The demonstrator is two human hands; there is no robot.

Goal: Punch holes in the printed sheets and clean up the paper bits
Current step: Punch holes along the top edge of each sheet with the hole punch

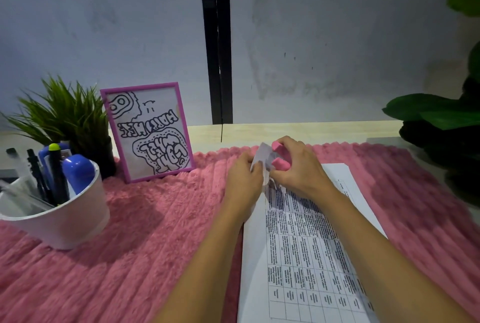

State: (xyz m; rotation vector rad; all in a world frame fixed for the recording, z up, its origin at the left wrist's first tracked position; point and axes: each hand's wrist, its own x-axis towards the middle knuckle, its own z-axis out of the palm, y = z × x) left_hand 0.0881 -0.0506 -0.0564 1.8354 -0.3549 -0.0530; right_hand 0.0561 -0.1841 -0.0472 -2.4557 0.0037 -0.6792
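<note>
Pink object [280, 164] and white scrap [262, 154] largely concealed by the gripping left hand [244, 178] and right hand [298, 170]; neither identifiable. Print on printed sheets [306, 257] illegible; near end cut off at the bottom edge.

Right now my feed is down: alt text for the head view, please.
Both hands work at the far end of the printed sheets: the left hand pinches a small white paper piece, the right hand grips a pink object, likely the punch. Sheets lie on a pink furry mat.
</note>
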